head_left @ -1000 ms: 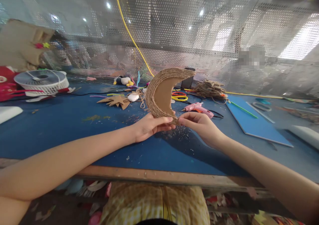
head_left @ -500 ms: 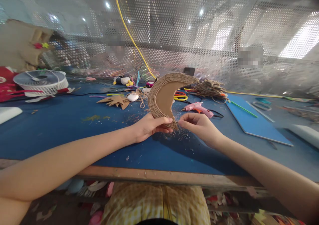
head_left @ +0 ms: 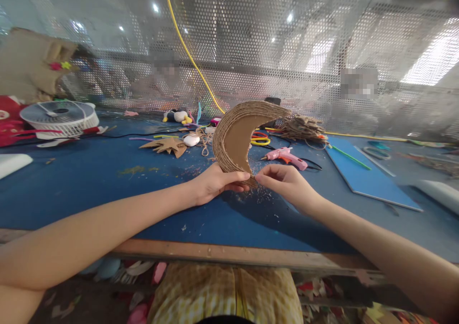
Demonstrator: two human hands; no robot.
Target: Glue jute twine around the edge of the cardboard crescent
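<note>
A cardboard crescent moon [head_left: 238,135] with jute twine wound along its outer edge stands upright above the blue table [head_left: 89,180]. My left hand [head_left: 215,183] grips its lower part, thumb on the front. My right hand [head_left: 285,180] pinches at the crescent's bottom tip, fingertips pressed together right beside my left thumb. Twine crumbs lie on the table under both hands.
A pink glue gun [head_left: 287,156] lies just behind my right hand, beside a twine bundle [head_left: 301,125] and yellow-handled scissors [head_left: 258,140]. A blue sheet [head_left: 366,176] lies at right, cardboard stars [head_left: 167,145] and a white fan [head_left: 59,116] at left. Perforated mesh [head_left: 251,42] backs the table.
The crescent tilted slightly and shifted a little to the right. My right hand drew a short way off the tip, then came back to pinch it.
</note>
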